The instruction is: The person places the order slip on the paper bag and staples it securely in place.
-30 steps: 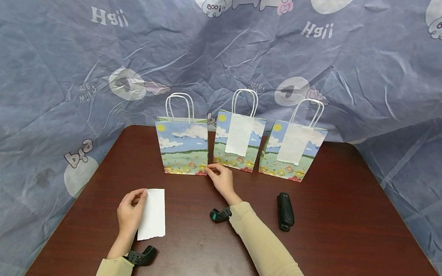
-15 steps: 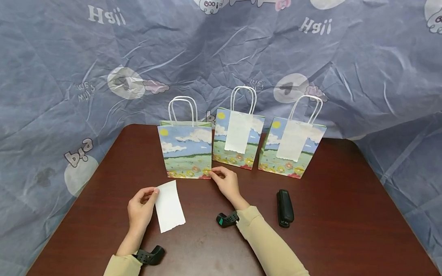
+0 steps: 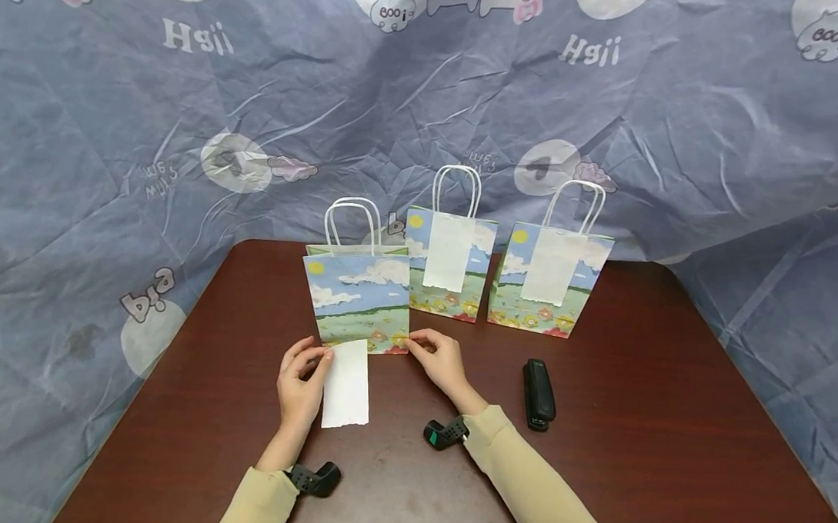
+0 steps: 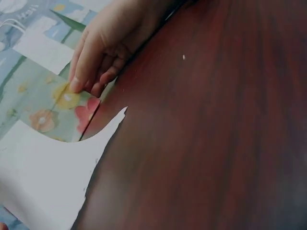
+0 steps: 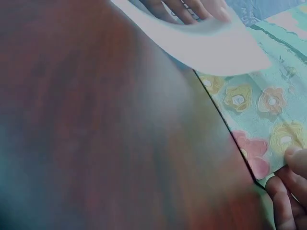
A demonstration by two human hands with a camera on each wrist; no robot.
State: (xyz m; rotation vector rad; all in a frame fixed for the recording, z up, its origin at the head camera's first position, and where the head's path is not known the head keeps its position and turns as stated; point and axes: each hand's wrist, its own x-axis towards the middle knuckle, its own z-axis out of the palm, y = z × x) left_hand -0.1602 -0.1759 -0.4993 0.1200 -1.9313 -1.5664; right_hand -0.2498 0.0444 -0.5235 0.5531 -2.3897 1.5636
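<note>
My left hand (image 3: 302, 382) pinches a white slip of paper (image 3: 347, 389) by its upper left corner. The slip has a torn lower edge and overlaps the bottom of the nearest paper gift bag (image 3: 361, 294) in the head view. That bag stands upright, printed with sky, clouds and flowers, with white twisted handles. At its lower right corner, my right hand (image 3: 442, 362) pinches the edge, thumb (image 5: 295, 158) on the front face and fingers curled behind. In the left wrist view the slip (image 4: 48, 172) bends upward in front of the printed flowers.
Two matching paper bags, a middle one (image 3: 484, 248) and a right one (image 3: 514, 304), stand behind, each with a white slip on its front. A black stapler (image 3: 538, 394) lies on the dark wooden table (image 3: 673, 406). A printed grey-blue cloth (image 3: 413, 100) hangs behind.
My left hand has lifted the slip and carried it right and up to the bag's front. My right hand has drawn the left bag nearer and slightly right.
</note>
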